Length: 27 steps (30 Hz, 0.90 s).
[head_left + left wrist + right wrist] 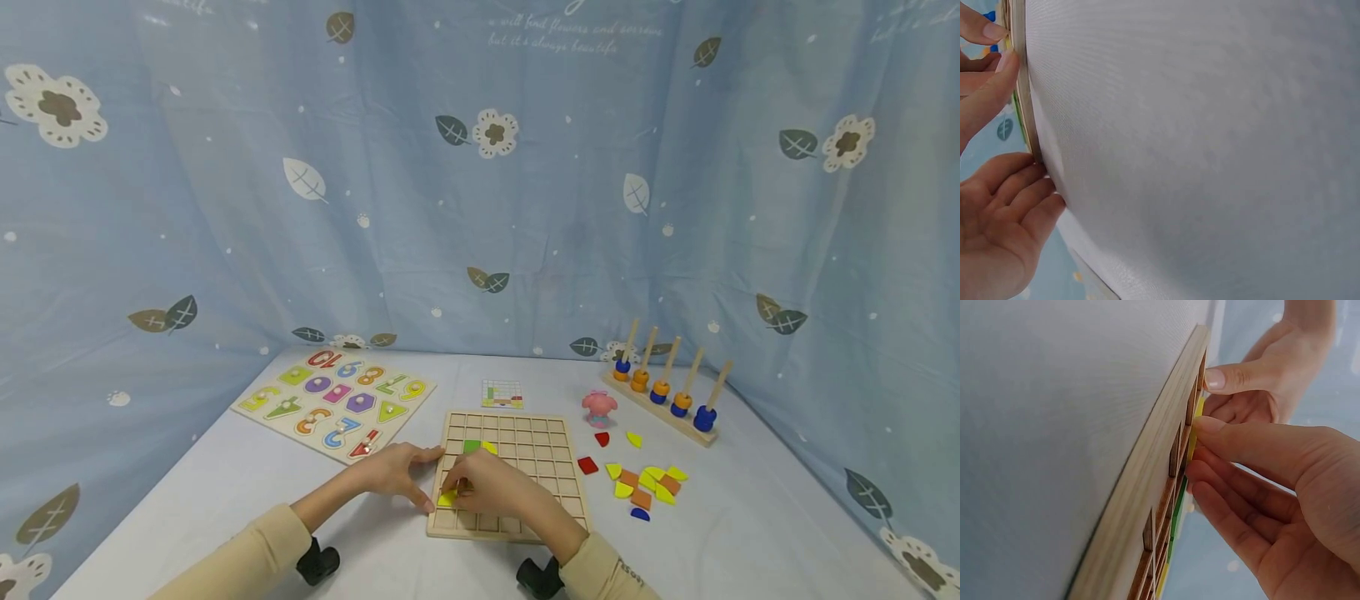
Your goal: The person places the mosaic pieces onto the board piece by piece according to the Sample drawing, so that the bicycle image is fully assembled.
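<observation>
A wooden grid board (525,527) lies on the white table. My left hand (397,469) is at its left edge, thumb and forefinger spread apart along the rim. In the left wrist view, the left hand's fingers (1022,181) touch the board's side. My right hand (491,483) is over the board's left columns, pinching a yellow curved-edge tile (447,498) between thumb and fingertips. The tile (1195,428) sits right at the grid in the right wrist view. A green tile (472,446) and another yellow tile (490,447) lie farther up the board, partly hidden by the right hand.
A number-and-shape puzzle board (341,404) lies at the left. Behind the grid is a pattern card (502,394). On the right are loose yellow, orange and blue tiles (641,499), red tiles (587,465), a pink figurine (600,407) and a peg rack with beads (663,408).
</observation>
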### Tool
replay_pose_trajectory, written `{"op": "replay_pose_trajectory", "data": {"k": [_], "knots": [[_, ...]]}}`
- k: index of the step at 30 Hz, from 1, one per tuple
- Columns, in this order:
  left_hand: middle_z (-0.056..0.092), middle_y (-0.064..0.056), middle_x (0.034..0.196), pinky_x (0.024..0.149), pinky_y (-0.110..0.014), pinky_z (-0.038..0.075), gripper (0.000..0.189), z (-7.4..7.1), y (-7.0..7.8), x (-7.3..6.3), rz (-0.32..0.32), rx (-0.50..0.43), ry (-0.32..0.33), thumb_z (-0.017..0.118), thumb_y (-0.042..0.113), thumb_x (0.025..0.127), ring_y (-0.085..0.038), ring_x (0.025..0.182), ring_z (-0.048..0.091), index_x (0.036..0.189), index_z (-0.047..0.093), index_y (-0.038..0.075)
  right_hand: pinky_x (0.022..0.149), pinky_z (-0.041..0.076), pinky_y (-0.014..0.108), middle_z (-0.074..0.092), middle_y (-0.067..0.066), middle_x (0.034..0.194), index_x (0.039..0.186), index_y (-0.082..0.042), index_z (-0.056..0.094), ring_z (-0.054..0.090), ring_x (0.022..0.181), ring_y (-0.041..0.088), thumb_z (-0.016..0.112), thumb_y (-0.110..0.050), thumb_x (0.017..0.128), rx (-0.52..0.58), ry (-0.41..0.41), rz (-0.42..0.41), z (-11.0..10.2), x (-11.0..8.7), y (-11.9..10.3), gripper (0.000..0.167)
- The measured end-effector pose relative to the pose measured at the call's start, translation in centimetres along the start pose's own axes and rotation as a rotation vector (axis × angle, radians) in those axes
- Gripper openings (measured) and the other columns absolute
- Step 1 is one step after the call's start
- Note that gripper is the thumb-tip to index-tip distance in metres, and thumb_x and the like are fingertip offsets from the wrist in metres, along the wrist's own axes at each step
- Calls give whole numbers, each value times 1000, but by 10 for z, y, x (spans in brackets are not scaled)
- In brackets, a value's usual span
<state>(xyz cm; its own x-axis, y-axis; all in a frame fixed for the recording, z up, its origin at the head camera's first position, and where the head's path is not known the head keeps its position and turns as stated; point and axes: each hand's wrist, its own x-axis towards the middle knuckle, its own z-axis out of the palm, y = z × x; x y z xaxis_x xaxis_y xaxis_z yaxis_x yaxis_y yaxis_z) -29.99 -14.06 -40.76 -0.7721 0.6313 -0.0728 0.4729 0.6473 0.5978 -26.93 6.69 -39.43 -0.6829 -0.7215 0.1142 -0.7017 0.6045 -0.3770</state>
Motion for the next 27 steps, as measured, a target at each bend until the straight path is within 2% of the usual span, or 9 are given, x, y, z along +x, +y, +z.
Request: {"op": "replay_pose_trajectory", "data": {"k": [7,16,27], "knots": [[46,-19,143,108,-51,34,87,0,-1,1,-6,8,-2,87,27,69,-37,133,40,138,47,-5,64,45,9,68,-8,85,97,-8,77,52,71,4,75,-5,82,10,-4,4,-1,-2,-1,15],[46,-19,143,108,-52,33,87,-1,1,1,-8,25,-14,87,28,69,-37,134,38,138,47,-5,71,48,10,70,-7,89,97,-9,76,59,78,-1,76,-5,81,7,26,3,-4,-6,2,16],[46,-19,143,107,-52,35,87,0,1,1,-16,25,-8,88,28,68,-36,133,41,139,47,-4,75,52,16,70,-6,92,100,-10,76,62,84,6,75,-8,84,28,60,42,-22,-30,12,16]]}}
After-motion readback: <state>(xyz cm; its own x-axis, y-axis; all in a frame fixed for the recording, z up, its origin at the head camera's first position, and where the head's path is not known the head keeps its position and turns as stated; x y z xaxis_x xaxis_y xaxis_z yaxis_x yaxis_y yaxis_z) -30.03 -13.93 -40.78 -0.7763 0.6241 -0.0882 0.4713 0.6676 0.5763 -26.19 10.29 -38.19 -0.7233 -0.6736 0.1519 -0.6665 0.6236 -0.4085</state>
